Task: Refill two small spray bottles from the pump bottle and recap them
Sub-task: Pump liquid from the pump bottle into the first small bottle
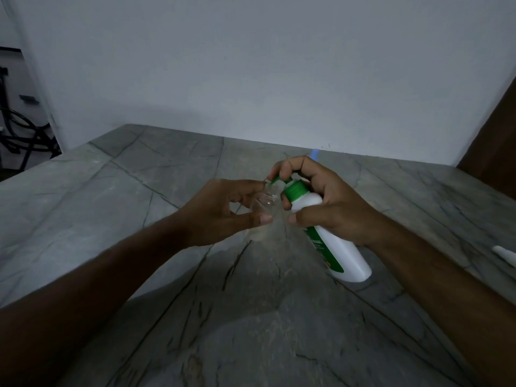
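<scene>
1. Pump bottle (329,236), white with a green collar and green pump head, is sitting tilted in your right hand (332,208), its base low near the counter (139,191) and its top leaning toward the small bottle.
2. Its label is showing as a green strip down the side with a touch of orange near the bottom; the writing is too blurred for you to read any brand.
3. Your right hand is wrapping closed around the upper body of the pump bottle, thumb across the front, and your index finger is curling over the pump head.
4. The green nozzle is pointing left and meeting the open mouth of the small spray bottle (265,210).
5. Your left hand (223,210) is gripping that clear, uncapped bottle, thumb on the near side and fingers behind, holding it just above the counter.
6. A pale blue tip (314,155) is peeking out behind your right hand; what it belongs to is hidden.
7. A white object (505,254) is lying on the counter at the right edge, well apart from both hands.
</scene>
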